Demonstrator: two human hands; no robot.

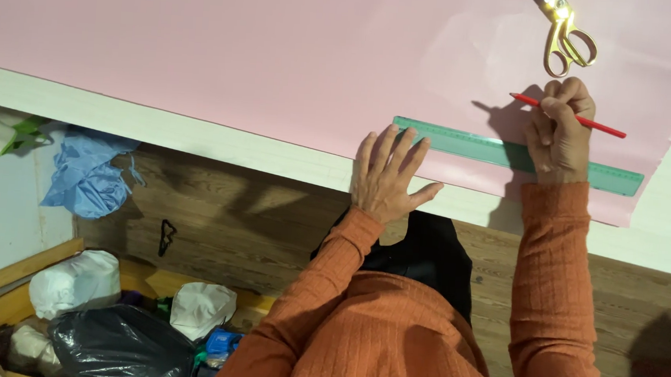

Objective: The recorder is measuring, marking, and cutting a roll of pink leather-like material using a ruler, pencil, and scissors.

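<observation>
Two hands worked on one large pink paper sheet (243, 48) that covered a white tabletop (197, 135). One green ruler (503, 151) lay flat near the sheet's near edge, at about 3 o'clock from the view's centre. The left hand (387, 176) was spread, fingers fanned and pressed flat on the ruler's left end. The right hand (560, 133) was closed around one red pencil (569, 116), pinching it above the ruler's top edge; the pencil's tip pointed toward 9 o'clock. One pair of gold-handled scissors (568, 35) rested on the sheet at 1 o'clock, its blades cut off by the upper frame edge. Both arms wore orange ribbed sleeves (549, 290). At 7 o'clock, on the wooden floor, lay one black plastic bag (120, 347), two white bundles (77, 282) of unclear kind, and one blue crumpled cloth (88, 175) at 9 o'clock. The ruler's middle was hidden beneath the right hand, and its markings were too small to read.
</observation>
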